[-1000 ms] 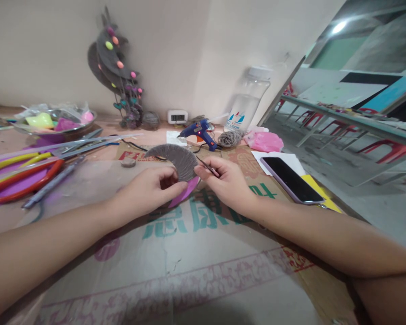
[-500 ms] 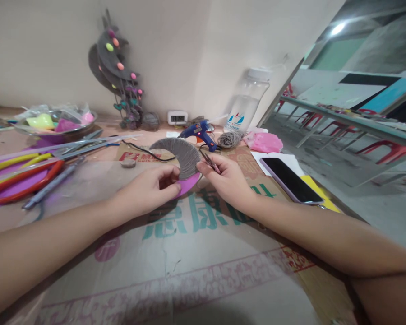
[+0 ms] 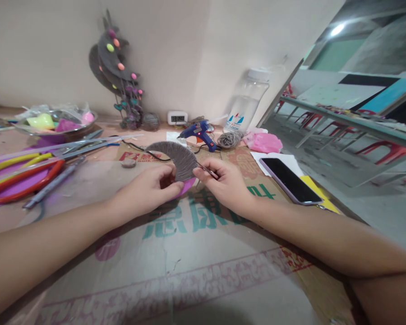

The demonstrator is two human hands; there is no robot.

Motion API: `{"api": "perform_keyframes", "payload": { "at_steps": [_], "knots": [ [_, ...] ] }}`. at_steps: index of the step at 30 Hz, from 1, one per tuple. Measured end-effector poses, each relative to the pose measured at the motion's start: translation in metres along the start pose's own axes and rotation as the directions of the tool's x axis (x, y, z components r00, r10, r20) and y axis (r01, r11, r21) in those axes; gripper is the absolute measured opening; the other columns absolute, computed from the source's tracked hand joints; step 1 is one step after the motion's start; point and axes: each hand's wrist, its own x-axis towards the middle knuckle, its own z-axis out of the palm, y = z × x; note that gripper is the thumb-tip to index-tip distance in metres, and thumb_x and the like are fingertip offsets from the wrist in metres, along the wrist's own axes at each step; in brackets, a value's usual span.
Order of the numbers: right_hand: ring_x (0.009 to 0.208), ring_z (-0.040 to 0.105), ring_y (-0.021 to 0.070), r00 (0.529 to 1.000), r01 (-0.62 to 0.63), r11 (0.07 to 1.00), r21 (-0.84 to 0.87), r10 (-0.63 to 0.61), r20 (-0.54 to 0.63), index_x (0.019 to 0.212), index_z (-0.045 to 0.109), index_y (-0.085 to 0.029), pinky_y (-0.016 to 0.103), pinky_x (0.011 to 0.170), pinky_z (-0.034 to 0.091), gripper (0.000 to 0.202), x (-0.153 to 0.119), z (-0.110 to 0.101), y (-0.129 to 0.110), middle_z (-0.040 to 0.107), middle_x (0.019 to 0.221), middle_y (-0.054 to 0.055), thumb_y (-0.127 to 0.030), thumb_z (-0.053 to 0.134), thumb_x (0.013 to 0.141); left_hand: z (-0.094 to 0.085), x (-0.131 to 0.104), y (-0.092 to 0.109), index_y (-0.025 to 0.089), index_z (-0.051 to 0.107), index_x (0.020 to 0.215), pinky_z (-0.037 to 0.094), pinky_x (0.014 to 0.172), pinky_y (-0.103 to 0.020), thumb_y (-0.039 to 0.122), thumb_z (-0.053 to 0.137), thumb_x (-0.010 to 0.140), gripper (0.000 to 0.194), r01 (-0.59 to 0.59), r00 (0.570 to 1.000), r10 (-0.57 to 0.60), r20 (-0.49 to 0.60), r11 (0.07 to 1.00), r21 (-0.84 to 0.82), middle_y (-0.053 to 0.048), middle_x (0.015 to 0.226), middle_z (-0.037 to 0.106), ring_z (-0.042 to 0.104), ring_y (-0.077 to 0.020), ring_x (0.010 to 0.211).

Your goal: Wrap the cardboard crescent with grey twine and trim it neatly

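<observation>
A grey yarn-covered crescent [image 3: 182, 159] is held up over the cardboard, its tip pointing left. My left hand [image 3: 155, 187] pinches its lower end. Below the crescent a purple piece [image 3: 186, 186] shows, partly hidden by my fingers. My right hand [image 3: 225, 180] is closed around small tweezers [image 3: 208, 170], with its fingertips at the crescent's right edge. Just behind lies a blue glue gun [image 3: 201, 133], next to a ball of grey yarn [image 3: 230, 139].
Scissors with red handles [image 3: 27, 187], a pen [image 3: 54, 183] and a metal bowl [image 3: 57, 131] are at left. A phone [image 3: 291, 180], pink bag [image 3: 264, 141] and water bottle [image 3: 245, 101] stand or lie at right. A decorated crescent [image 3: 117, 61] hangs against the wall.
The crescent has shifted slightly left and down, covering more of the purple piece. The tweezers have turned, their tips now pointing at the crescent's right edge.
</observation>
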Motion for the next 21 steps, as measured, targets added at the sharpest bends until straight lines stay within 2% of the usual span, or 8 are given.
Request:
{"api": "perform_keyframes", "payload": {
  "at_steps": [5, 11, 16, 19, 21],
  "knots": [
    [0.052, 0.033, 0.0064, 0.999, -0.023, 1.000, -0.006, 0.023, 0.025, 0.068, 0.053, -0.017, 0.020, 0.048, 0.027, 0.022, -0.0006, -0.0005, -0.0023, 0.039, 0.056, -0.005, -0.032, 0.054, 0.084, 0.0000, 0.0013, -0.0015, 0.015, 0.058, 0.094, 0.038, 0.057, -0.025, 0.023, 0.047, 0.081, 0.019, -0.020, 1.000, 0.020, -0.005, 0.998, -0.064, 0.000, 0.080, 0.058, 0.051, -0.0143, 0.068],
    [0.053, 0.034, 0.0066, 0.999, -0.025, 1.000, 0.008, 0.025, 0.031, 0.068, 0.053, -0.017, 0.020, 0.049, 0.027, 0.022, -0.0002, -0.0005, -0.0022, 0.040, 0.056, -0.005, -0.032, 0.054, 0.084, 0.0010, 0.0018, -0.0025, 0.017, 0.056, 0.087, 0.041, 0.062, -0.025, 0.015, 0.047, 0.076, 0.014, -0.027, 1.000, 0.028, 0.002, 0.986, -0.166, 0.001, 0.079, 0.058, 0.053, -0.0143, 0.071],
    [0.056, 0.036, 0.0074, 0.995, -0.094, 0.987, 0.133, 0.092, 0.025, 0.073, 0.055, -0.017, 0.021, 0.054, 0.031, 0.018, 0.0032, -0.0010, 0.0009, 0.043, 0.062, -0.004, -0.031, 0.053, 0.084, 0.0000, 0.0027, -0.0022, 0.017, 0.055, 0.077, 0.038, 0.055, -0.023, 0.010, 0.046, 0.069, 0.014, 0.003, 1.000, -0.008, -0.028, 0.980, -0.201, 0.003, 0.068, 0.054, 0.049, -0.0117, 0.061],
    [0.059, 0.039, 0.0081, 0.991, -0.134, 0.959, 0.251, 0.137, 0.007, 0.074, 0.054, -0.017, 0.022, 0.058, 0.034, 0.016, 0.0058, -0.0022, 0.0039, 0.046, 0.066, -0.003, -0.031, 0.053, 0.083, -0.0007, 0.0050, -0.0020, 0.017, 0.057, 0.080, 0.038, 0.051, -0.021, 0.008, 0.043, 0.070, 0.019, 0.105, 0.990, -0.131, -0.056, 0.934, -0.342, 0.003, 0.063, 0.054, 0.048, -0.0101, 0.055],
    [0.060, 0.039, 0.0082, 0.989, -0.140, 0.938, 0.318, 0.146, 0.006, 0.072, 0.052, -0.018, 0.022, 0.059, 0.034, 0.018, 0.0068, -0.0027, 0.0056, 0.045, 0.066, -0.003, -0.032, 0.054, 0.083, -0.0002, 0.0070, -0.0027, 0.017, 0.057, 0.084, 0.036, 0.048, -0.021, 0.011, 0.045, 0.073, 0.018, 0.177, 0.965, -0.246, -0.094, 0.871, -0.459, 0.003, 0.063, 0.054, 0.048, -0.0092, 0.051]
  ]
}}
